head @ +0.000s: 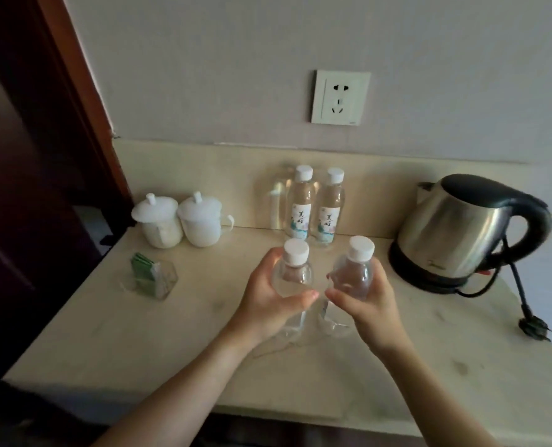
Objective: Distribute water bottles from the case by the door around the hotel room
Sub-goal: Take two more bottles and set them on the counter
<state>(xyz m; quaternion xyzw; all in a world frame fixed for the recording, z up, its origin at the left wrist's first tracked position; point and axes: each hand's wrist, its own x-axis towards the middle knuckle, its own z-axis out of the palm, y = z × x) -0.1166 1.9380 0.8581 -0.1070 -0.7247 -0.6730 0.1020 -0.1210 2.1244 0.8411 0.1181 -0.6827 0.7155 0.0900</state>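
- The left hand (269,298) has its fingers and thumb curled round the shoulder of one water bottle (292,275), just under the white cap.
- The right hand (361,296) holds a second bottle (355,275) the same way, its fingers wrapped behind the upper body.
- Both held bottles stand upright, side by side over the middle of the counter (429,350); whether their bases touch the surface cannot be told.
- Handling, as a judgement: the bottles look full, so moderately heavy for their size. The thin clear plastic will likely dent under a hard squeeze, and its smooth wall may slip.
- The safest hold is probably the shoulder or the labelled mid-body, with the cap left free.
- Two more labelled bottles (313,204) stand against the back edge of the counter, just beyond the hands.
- Two lidded cups (181,221) sit near the back left corner, with a clear holder of green sachets (152,279) by the left edge.
- A steel kettle (461,230) stands at the right side, its cord trailing toward the right edge.
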